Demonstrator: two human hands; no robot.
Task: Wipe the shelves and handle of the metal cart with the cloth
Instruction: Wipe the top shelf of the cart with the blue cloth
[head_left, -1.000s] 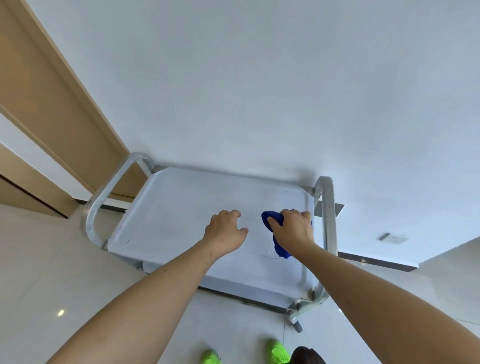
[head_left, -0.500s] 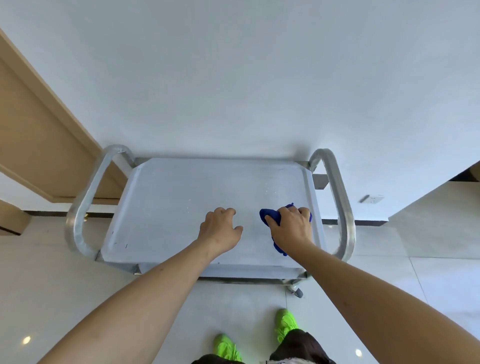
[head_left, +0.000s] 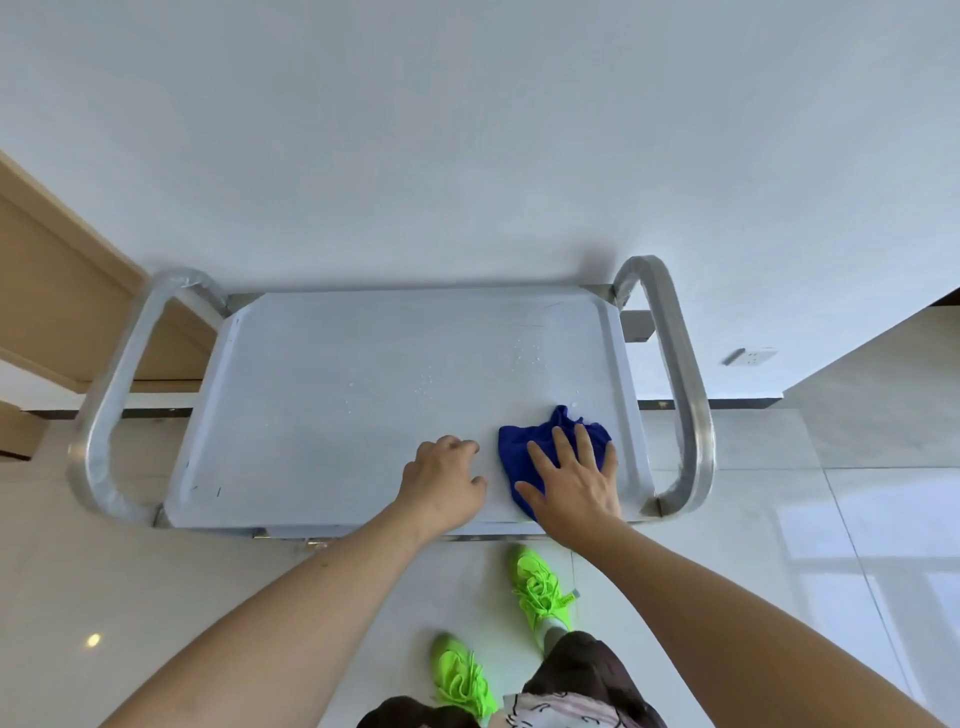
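The metal cart's top shelf lies below me, with a tubular handle on the left and another on the right. Small water drops dot the shelf's middle and far right. A blue cloth lies spread at the shelf's near right corner. My right hand presses flat on it with straight, spread fingers. My left hand rests on the shelf just left of the cloth, fingers curled under and holding nothing. Lower shelves are hidden under the top one.
The cart stands against a white wall. A wooden door frame is at the left, a wall socket low at the right. My feet in bright green shoes stand on the pale tiled floor before the cart.
My right hand has gone from bunching the cloth in curled fingers to lying flat on it, and the cloth is spread out. The view has tilted down; my left hand stays put.
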